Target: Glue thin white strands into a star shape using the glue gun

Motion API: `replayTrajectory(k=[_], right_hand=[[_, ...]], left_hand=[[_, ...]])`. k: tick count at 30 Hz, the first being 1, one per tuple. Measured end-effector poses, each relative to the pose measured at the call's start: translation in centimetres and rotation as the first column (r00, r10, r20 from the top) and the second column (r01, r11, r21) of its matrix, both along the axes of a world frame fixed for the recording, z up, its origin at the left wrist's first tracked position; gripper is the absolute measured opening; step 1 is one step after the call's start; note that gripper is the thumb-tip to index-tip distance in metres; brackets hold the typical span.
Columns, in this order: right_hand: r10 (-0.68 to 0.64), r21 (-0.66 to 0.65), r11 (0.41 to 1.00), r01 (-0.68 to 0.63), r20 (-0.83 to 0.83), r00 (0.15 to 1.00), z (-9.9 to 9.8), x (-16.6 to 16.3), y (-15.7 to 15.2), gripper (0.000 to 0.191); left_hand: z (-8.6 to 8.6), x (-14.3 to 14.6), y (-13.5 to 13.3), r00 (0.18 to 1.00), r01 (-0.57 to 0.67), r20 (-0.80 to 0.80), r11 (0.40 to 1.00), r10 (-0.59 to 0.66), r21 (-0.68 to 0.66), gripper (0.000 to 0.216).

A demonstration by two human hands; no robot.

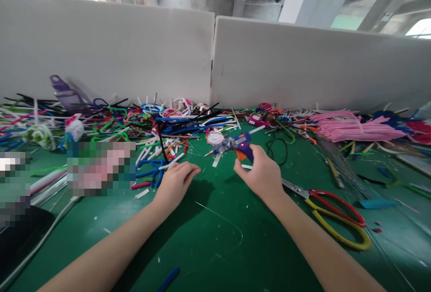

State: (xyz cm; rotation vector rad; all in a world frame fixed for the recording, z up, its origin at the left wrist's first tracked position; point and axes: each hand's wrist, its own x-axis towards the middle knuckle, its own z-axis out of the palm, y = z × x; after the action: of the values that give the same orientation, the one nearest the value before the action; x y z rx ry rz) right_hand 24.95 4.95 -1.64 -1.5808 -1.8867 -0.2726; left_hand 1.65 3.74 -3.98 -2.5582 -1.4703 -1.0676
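My right hand [261, 170] is wrapped round the handle of a blue glue gun [247, 141] with an orange trigger. Its nozzle points left, and a small red light glows on its side. Clear, crusted glue coats the front of the gun. Over the green table, my left hand [177, 182] is closed, fingertips pinched together a little below and left of the nozzle. Whatever the pinch holds, if anything, is too small to make out. Cut blue pipe cleaner pieces [155, 173] lie just left of that hand. Scissors [332, 206] with red and yellow handles rest beside my right forearm.
Tangled, many-coloured pipe cleaners line the back of the table [215, 229] along a white partition [107, 49]. A pink bundle [357, 128] lies at the back right. A purple bottle [67, 96] leans at the back left. A white cable [50, 233] runs along the left.
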Motion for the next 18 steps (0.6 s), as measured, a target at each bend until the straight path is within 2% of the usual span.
replayTrajectory(k=[5,11,14,18], right_hand=[[0.080,-0.080,0.994,-0.068,0.160,0.984,-2.0,-0.6,0.1,0.044],[0.099,-0.079,0.994,-0.080,0.271,0.958,-2.6,-0.3,0.2,0.043],[0.109,-0.039,0.994,-0.102,0.344,0.933,-2.6,-0.1,0.1,0.043],[0.137,0.082,0.980,-0.183,0.399,0.907,-2.6,0.0,0.0,0.041]], left_hand=[[-0.1,0.0,0.0,1.000,-0.027,0.000,1.000,0.027,-0.012,0.020],[-0.3,-0.1,0.0,0.999,-0.029,0.014,0.999,0.029,-0.018,0.017],[-0.3,-0.1,0.0,0.999,-0.030,0.028,0.999,0.030,-0.027,0.017],[-0.4,0.0,0.0,0.998,-0.036,0.048,0.999,0.037,-0.024,0.017]])
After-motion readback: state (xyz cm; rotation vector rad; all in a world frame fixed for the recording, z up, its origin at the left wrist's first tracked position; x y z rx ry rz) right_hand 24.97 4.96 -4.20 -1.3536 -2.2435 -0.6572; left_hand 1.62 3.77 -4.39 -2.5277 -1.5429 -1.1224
